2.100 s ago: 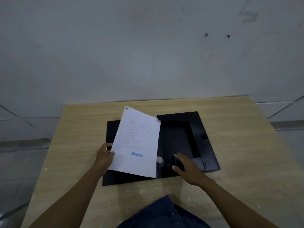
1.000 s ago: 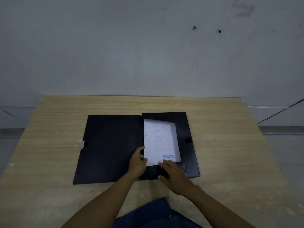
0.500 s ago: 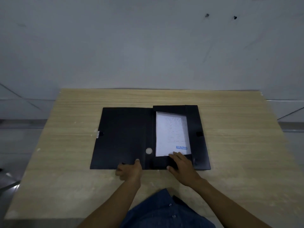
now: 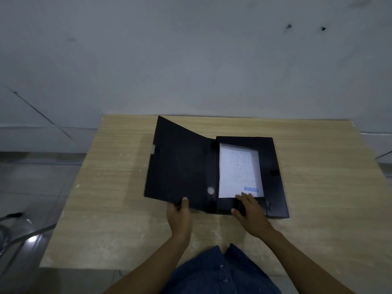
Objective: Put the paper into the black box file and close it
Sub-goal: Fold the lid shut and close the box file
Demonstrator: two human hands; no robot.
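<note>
Black box file [image 4: 275, 158] lies before me; my left hand [image 4: 179, 215] grips its raised lid [image 4: 180, 164], my right hand [image 4: 250, 209] presses flat, fingers spread, on the paper [image 4: 239, 170].

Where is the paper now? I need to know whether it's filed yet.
In the head view, the paper lies inside the tray of the black box file, right of the raised lid, the right hand at its near edge.

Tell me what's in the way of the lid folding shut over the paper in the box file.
Only the right hand: its fingers rest on the near edge of the paper, inside the tray of the black box file, under the lid's path. The left hand grips the raised lid at its near edge. Nothing else visible blocks it.
</note>
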